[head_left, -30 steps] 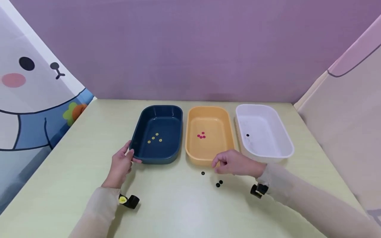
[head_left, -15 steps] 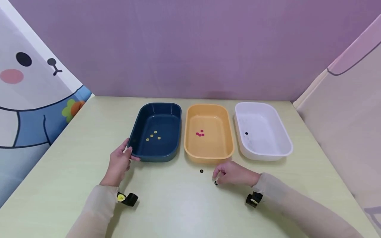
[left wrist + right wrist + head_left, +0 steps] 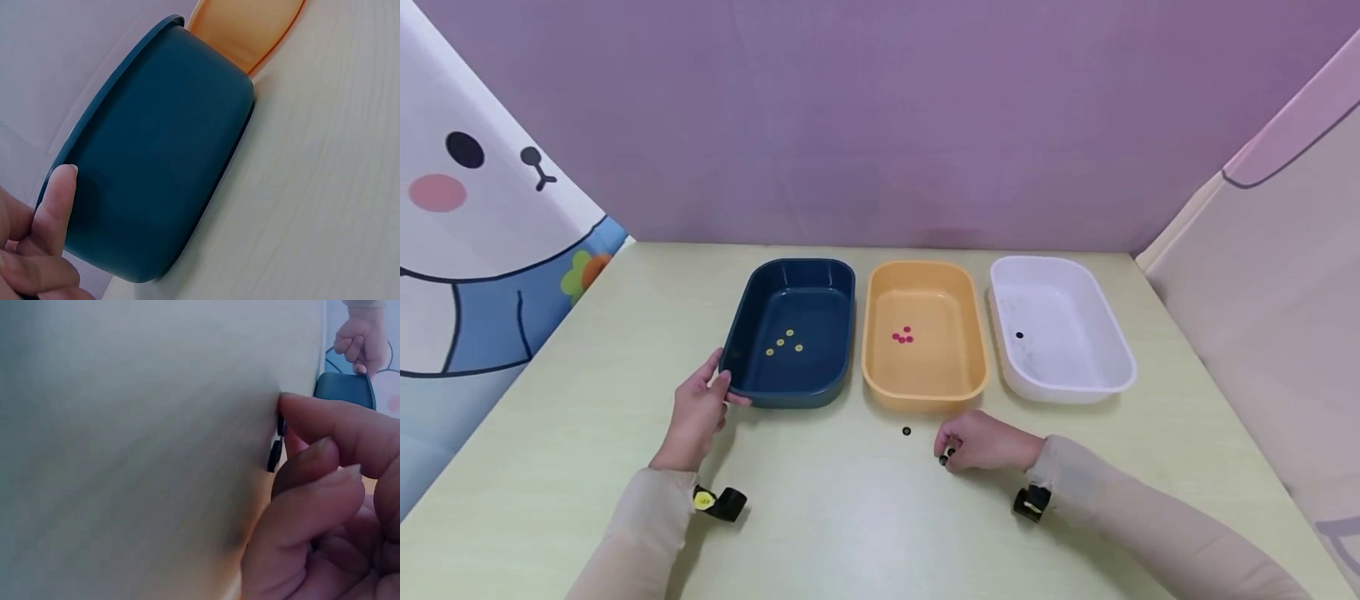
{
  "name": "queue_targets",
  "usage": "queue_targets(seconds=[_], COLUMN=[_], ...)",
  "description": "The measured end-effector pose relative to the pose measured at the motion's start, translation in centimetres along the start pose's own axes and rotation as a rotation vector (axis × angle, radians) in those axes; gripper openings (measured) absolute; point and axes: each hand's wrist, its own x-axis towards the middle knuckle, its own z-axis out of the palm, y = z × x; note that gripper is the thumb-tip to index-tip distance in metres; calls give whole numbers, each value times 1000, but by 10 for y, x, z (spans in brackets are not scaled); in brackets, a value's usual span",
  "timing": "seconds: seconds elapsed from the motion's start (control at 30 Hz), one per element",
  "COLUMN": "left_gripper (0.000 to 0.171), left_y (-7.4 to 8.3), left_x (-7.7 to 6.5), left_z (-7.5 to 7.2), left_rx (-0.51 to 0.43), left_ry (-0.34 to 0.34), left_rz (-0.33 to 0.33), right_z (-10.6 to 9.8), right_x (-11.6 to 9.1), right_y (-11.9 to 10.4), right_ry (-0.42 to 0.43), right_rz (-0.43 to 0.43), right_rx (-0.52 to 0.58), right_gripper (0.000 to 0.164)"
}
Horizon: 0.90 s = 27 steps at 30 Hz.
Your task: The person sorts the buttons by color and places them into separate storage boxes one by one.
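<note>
My left hand (image 3: pixel 697 417) grips the near left corner of the dark blue tray (image 3: pixel 829 398); in the left wrist view a finger (image 3: pixel 56 203) lies against its outer wall. Several yellow buttons (image 3: pixel 780 342) are in that tray. My right hand (image 3: pixel 988 442) is low over the table, before the orange tray (image 3: pixel 925 393). Its thumb and index finger sit around two small black buttons (image 3: pixel 275 455), the index tip at the tabletop; a firm pinch does not show. Another black button (image 3: pixel 906 431) lies just left of this hand.
Several pink buttons (image 3: pixel 902 340) lie in the orange tray. The white tray (image 3: pixel 1075 395) at the right holds a black button (image 3: pixel 1019 335). All three trays stand in a row on the pale table (image 3: pixel 850 517), before a purple backdrop (image 3: pixel 880 125).
My right hand has come down and toward me from the orange tray's near edge, to the two black buttons. My left hand keeps its grip on the blue tray.
</note>
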Motion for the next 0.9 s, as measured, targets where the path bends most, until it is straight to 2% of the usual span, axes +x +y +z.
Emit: queue_targets(seconds=[0.37, 0.63, 0.77, 0.9], left_gripper=[54, 54, 54, 54], left_y=[0, 0, 1, 3], left_x=[-1, 0, 0, 0], left_z=[0, 1, 1, -1], left_rx=[-5, -6, -2, 5], left_ry=[1, -12, -7, -4], left_rz=[-5, 1, -12, 2], right_z=[-2, -3, -7, -15], right_x=[-2, -6, -10, -15], right_y=[1, 6, 6, 1], right_ry=[-4, -1, -2, 6], right_rz=[-18, 29, 63, 114], right_rx=[-72, -102, -92, -19], right_gripper=[14, 17, 17, 12])
